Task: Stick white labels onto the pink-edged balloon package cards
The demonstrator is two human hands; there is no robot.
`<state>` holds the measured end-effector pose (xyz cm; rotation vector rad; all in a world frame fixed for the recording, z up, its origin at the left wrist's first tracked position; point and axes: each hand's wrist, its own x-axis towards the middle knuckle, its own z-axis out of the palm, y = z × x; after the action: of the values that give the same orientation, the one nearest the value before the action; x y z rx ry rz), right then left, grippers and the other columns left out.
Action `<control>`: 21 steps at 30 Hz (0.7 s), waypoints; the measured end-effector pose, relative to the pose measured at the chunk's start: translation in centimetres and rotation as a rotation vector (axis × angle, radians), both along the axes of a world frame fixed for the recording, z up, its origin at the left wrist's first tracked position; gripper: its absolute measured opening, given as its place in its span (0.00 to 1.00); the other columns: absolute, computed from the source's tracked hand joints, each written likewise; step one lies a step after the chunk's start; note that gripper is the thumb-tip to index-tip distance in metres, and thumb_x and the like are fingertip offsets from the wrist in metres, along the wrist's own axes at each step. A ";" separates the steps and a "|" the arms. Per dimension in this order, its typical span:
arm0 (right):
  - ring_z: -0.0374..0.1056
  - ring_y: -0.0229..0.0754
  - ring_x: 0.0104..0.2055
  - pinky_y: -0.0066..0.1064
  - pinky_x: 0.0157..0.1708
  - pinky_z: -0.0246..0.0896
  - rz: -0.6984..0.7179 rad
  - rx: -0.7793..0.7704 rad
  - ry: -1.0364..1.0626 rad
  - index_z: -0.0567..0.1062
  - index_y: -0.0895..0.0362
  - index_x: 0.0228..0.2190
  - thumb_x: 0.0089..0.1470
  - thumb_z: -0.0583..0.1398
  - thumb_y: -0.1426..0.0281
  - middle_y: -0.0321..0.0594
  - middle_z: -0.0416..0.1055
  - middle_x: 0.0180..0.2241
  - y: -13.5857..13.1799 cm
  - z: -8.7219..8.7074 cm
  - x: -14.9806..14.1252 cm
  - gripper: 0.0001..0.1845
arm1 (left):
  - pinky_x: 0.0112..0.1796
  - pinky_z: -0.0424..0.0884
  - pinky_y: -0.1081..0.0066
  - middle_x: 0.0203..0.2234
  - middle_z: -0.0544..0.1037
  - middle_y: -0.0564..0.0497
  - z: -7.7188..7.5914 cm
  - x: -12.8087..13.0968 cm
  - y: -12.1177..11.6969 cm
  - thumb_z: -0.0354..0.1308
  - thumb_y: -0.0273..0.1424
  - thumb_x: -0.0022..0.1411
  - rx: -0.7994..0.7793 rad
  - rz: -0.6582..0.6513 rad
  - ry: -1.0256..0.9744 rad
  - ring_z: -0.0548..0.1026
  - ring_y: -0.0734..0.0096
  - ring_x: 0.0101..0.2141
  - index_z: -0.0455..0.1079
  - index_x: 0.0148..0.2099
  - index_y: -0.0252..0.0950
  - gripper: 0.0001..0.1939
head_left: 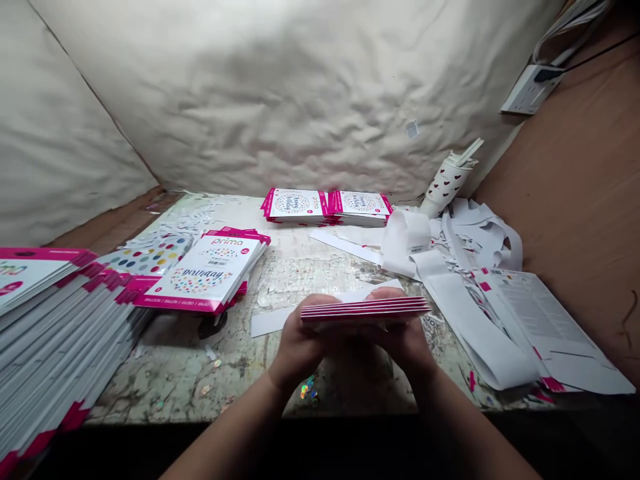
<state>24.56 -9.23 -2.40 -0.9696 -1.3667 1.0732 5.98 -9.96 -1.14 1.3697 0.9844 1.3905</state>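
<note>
A small stack of pink-edged white cards (365, 309) is held level above the table's front edge, seen edge-on. My left hand (296, 347) grips its left end from below, fingers curled round it. My right hand (407, 340) closes on the right end, with fingertips showing over the top. Both hands meet under the stack.
A tall leaning pile of the same packs (55, 333) fills the left. More packs (207, 273) lie fanned beside it, and two low stacks (325, 205) sit at the back. White paper strips and sheets (480, 293) litter the right, by a heart-patterned paper cup (445, 187). A power strip (530, 87) hangs on the brown wall.
</note>
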 end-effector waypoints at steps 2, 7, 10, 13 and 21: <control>0.70 0.46 0.39 0.34 0.39 0.67 0.120 -0.004 0.007 0.73 0.48 0.40 0.42 0.67 0.72 0.37 0.74 0.38 0.2 -0.5 0.2 0.21 | 0.32 0.72 0.70 0.26 0.78 0.51 -0.1 0.0 0.2 0.68 0.33 0.45 -0.081 -0.014 -0.009 0.75 0.68 0.28 0.72 0.31 0.35 0.11; 0.73 0.44 0.35 0.32 0.36 0.68 0.123 -0.007 0.049 0.78 0.53 0.33 0.45 0.66 0.74 0.37 0.77 0.33 1.0 -0.7 3.0 0.10 | 0.43 0.71 0.62 0.38 0.79 0.45 0.5 -1.7 0.8 0.60 0.40 0.55 -0.098 -0.017 0.189 0.76 0.60 0.40 0.72 0.43 0.34 0.17; 0.73 0.43 0.38 0.33 0.40 0.68 -0.140 -0.055 0.174 0.77 0.52 0.35 0.45 0.66 0.71 0.37 0.78 0.36 1.8 0.4 6.6 0.11 | 0.55 0.59 0.53 0.57 0.66 0.40 0.0 -4.8 -0.4 0.49 0.43 0.62 -0.049 0.030 0.778 0.63 0.54 0.57 0.62 0.58 0.34 0.27; 0.72 0.48 0.43 0.40 0.45 0.67 -0.189 -0.235 0.180 0.74 0.54 0.40 0.45 0.67 0.68 0.42 0.77 0.38 2.4 1.6 8.6 0.18 | 0.58 0.48 0.45 0.61 0.57 0.38 -1.8 -7.7 -2.4 0.45 0.44 0.62 -0.131 0.061 1.322 0.51 0.47 0.62 0.60 0.60 0.30 0.30; 0.74 0.52 0.35 0.46 0.37 0.70 0.348 -0.701 0.247 0.69 0.57 0.40 0.39 0.67 0.70 0.47 0.76 0.37 5.4 0.5 -1.4 0.23 | 0.58 0.46 0.47 0.64 0.49 0.44 -3.5 -8.7 -1.9 0.39 0.45 0.64 -0.162 -0.074 1.578 0.48 0.55 0.63 0.49 0.65 0.35 0.31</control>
<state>23.15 -3.81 -1.88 -1.0564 -0.9781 1.9461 -2.75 -11.82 -4.68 2.2796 1.8607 -0.1269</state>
